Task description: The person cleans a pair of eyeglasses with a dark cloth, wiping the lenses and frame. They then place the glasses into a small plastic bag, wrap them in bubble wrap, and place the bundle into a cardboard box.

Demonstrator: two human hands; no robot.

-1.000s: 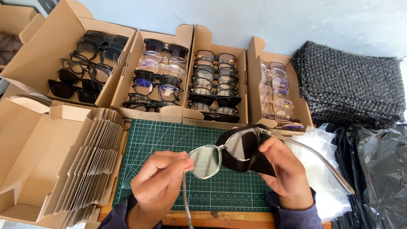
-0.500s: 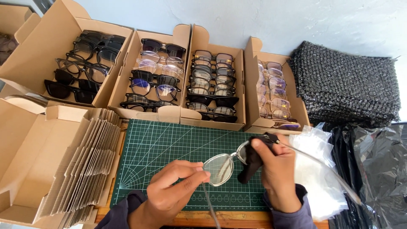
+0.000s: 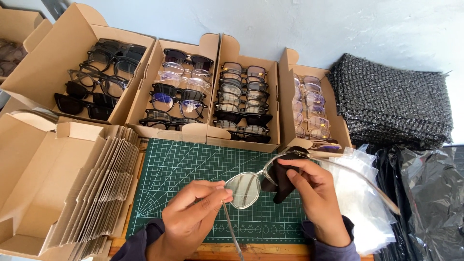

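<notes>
Above the green cutting mat (image 3: 193, 169), the left hand (image 3: 191, 220) pinches the outer rim of a pair of clear-framed glasses (image 3: 246, 188), while the right hand (image 3: 316, 198) presses a dark cleaning cloth (image 3: 285, 181) around the other lens, fingers closed on it. Both temples hang open, one trailing over the clear plastic bags (image 3: 360, 203). The likely risks: hard rubbing could twist the thin frame at the bridge, and the splayed temple could snag on the bags or knock the cardboard boxes (image 3: 251, 140) of eyewear behind.
</notes>
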